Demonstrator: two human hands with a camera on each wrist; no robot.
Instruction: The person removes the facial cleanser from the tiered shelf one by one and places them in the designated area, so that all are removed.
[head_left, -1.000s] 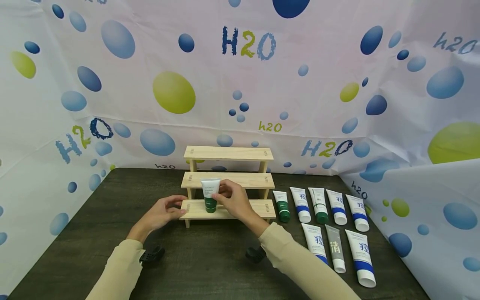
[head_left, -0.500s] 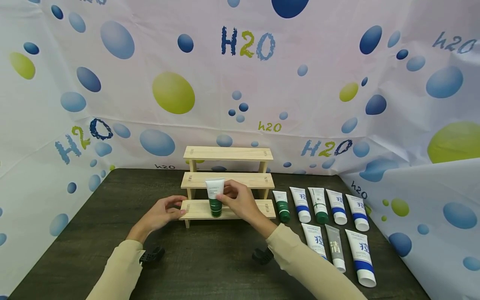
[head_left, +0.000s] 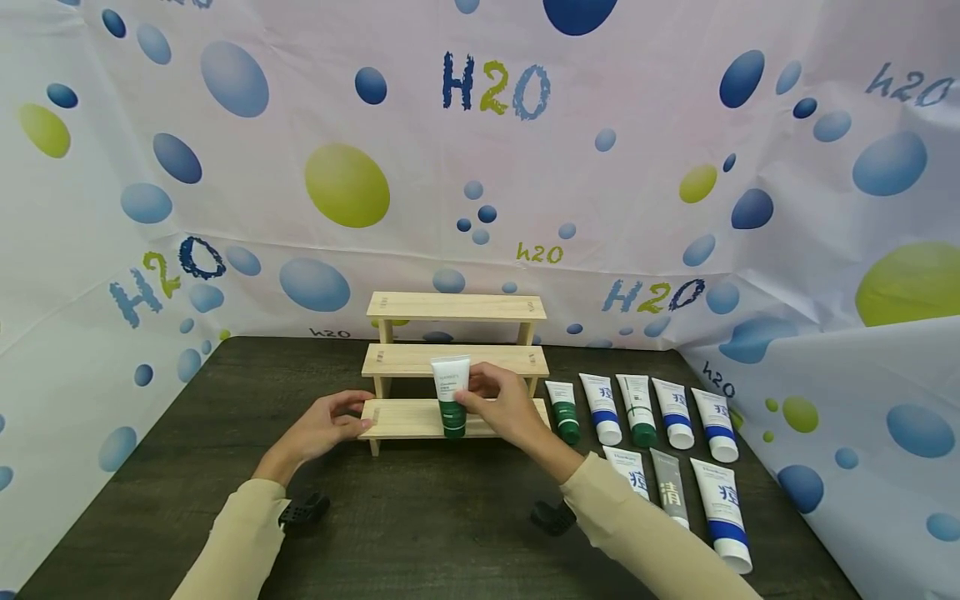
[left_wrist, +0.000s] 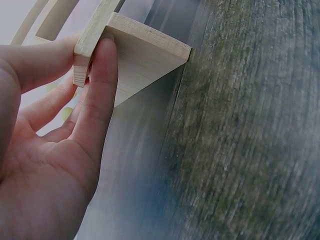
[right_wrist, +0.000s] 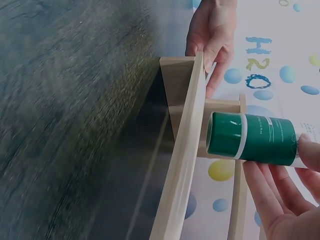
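A three-step wooden display rack (head_left: pixel 457 308) stands at the back of the dark table. My left hand (head_left: pixel 326 425) pinches the left end of its lowest step, thumb on top and a finger underneath, as the left wrist view shows on the board end (left_wrist: pixel 82 60). My right hand (head_left: pixel 502 408) holds a small white-and-green squeeze tube (head_left: pixel 452 398) upright, cap down, over the middle of that step. In the right wrist view a narrow gap shows between the green cap (right_wrist: pixel 225 135) and the board (right_wrist: pixel 187 150). Thumb and fingers grip the tube's white upper part.
Right of the rack lie several squeeze tubes in two rows: a small green-and-white tube (head_left: pixel 563 412), white-and-blue tubes (head_left: pixel 601 408) and a grey tube (head_left: pixel 670 483). My right sleeve (head_left: pixel 637 517) covers part of the front row. A printed backdrop (head_left: pixel 480 167) rises behind the table.
My right hand has carried the upright tube to the right along the lowest step, from left of its middle to about the middle. My left hand and the rack have stayed put.
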